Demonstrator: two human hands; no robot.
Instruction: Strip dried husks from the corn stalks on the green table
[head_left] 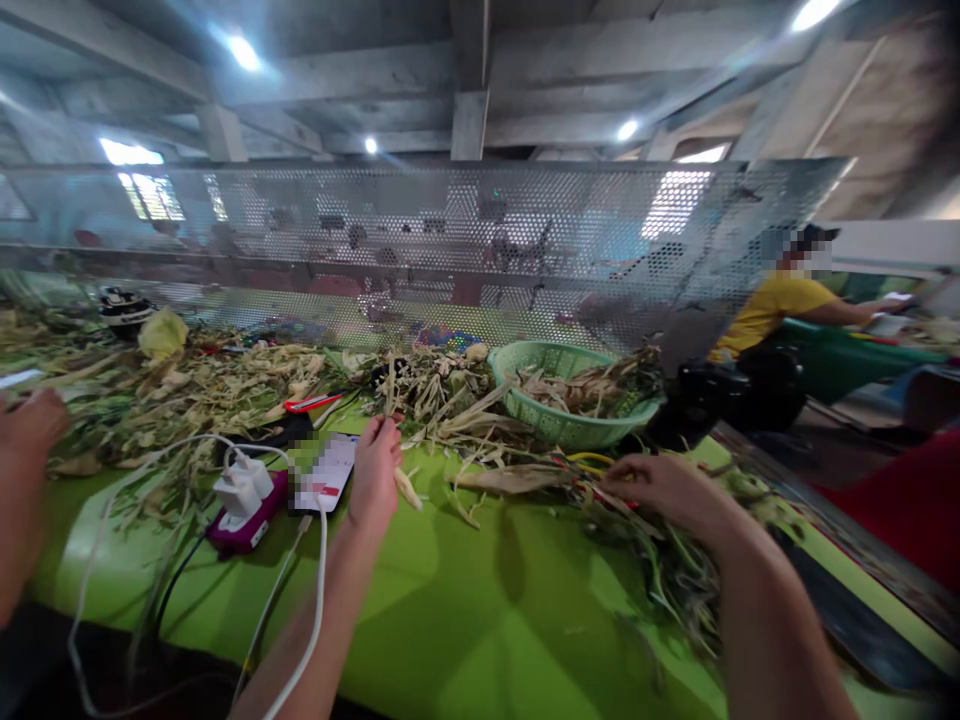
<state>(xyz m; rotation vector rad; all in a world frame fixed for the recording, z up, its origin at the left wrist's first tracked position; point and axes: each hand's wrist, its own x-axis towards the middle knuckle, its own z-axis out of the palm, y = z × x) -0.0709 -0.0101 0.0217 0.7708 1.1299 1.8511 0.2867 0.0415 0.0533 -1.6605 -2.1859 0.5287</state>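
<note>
From far off I see a big metal sheet full of holes behind a long green table. A wide heap of dry leaves covers the table's back part. Past the right end sits a person in a yellow top. The green basket has dry leaves inside. The right hand has bent fingers at more leaves — I can't tell if they pinch any. The left hand is closed, just beside the phone. Another person's hand is at the far left, blurry. The phone's screen has tiny writing, too fuzzy for me to read. White plugs sit on a purple power block. A red tool lies behind the phone. Smallest is the thin dry stalk — gripped in the left hand, poking up above the fingers.
</note>
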